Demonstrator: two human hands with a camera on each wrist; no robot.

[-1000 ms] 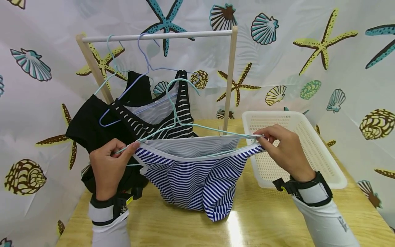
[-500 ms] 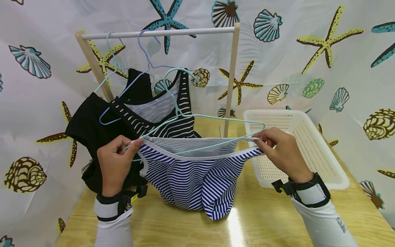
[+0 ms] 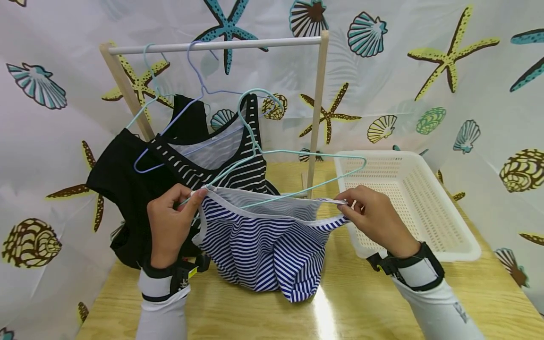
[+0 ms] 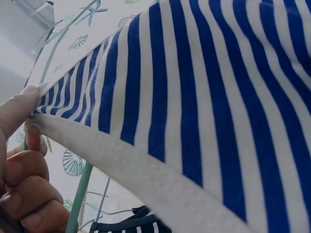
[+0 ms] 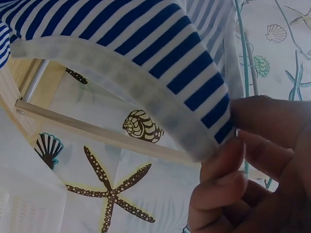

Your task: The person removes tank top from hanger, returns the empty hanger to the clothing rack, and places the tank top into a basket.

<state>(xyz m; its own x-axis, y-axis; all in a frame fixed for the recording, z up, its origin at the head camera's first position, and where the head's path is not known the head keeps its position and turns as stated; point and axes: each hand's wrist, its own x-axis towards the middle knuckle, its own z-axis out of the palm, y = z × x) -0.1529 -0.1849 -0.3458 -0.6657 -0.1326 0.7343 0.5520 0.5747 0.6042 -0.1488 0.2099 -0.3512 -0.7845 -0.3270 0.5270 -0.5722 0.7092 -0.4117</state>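
A blue-and-white striped tank top hangs stretched between both hands, its neckline edge facing up. My left hand pinches the garment's left strap together with the mint-green hanger, whose left arm sits at that strap. In the left wrist view the thumb and index finger grip the fabric's corner. My right hand pinches the other strap; the right wrist view shows its thumb and fingers on the striped cloth. The hanger's right end stands free above the right hand, its lower bar dipping into the neckline.
Behind stands a clothes rack with wooden posts. On it hang a black garment and a black-and-white striped top on a purple hanger. A white perforated basket sits at the right of the wooden table.
The hanger's right end has risen out of the right strap, clear of the right hand. The left hand has moved right, and the right hand slightly left and down.
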